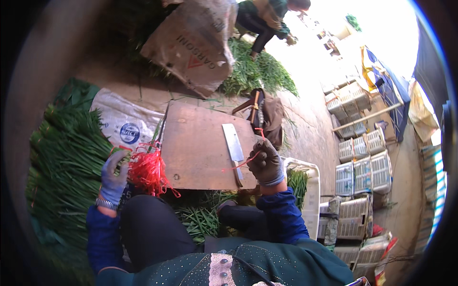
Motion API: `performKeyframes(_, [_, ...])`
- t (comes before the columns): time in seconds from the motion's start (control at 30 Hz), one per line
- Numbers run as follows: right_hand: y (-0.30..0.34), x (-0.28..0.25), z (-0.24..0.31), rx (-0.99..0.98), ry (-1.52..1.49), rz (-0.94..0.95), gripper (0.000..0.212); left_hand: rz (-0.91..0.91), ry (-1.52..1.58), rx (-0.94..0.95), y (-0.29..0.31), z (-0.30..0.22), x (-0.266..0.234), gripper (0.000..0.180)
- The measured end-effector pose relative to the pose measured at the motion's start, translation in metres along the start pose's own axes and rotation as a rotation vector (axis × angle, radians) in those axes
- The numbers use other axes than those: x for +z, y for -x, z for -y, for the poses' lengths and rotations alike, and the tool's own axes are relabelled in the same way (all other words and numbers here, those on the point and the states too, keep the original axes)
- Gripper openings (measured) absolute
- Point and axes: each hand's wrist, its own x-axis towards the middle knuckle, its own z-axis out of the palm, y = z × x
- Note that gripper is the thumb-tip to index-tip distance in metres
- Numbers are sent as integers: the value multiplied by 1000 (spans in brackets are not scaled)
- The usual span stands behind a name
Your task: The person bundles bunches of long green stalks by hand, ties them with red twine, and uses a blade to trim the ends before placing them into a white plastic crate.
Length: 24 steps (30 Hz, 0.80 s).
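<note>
My left hand (114,177), in a grey-blue glove, curls its fingers at the edge of a heap of long green leaf stalks (71,157). A bit of green and red shows at its fingertips; it looks like the end of a bunch of stalks, mostly hidden. Beside that hand lies a tangle of red plastic strips (147,172). My right hand (266,163), gloved and closed, pinches a red plastic strip (242,164) whose tail hangs to the left. Between my hands a wooden board (198,148) bears a cleaver (232,145) with its handle toward me.
A white crate (312,190) with greens stands right of my knees. A brown bag (272,117) sits beyond the board. White sacks (126,114) and cut greens (260,71) lie farther off, near another person (267,21). Stacked crates (362,174) line the right side.
</note>
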Motion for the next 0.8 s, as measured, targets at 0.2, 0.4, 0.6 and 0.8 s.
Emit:
performKeyframes(0.2, [83,12,20,-199,-5,-35,14,51,510,-38,-5,-192,-55,25])
performKeyframes(0.4, [160,22,9,-289,-2,-42,22,313,981,971,-14,-411,-46,25])
performKeyframes(0.6, [211,33,0,-288,8,-66,15,434,921,1080,40,-528,-51,33])
performKeyframes(0.8, [245,14,-2,-349,-91,-98,11,569,946,1059,76,-579,-25,35])
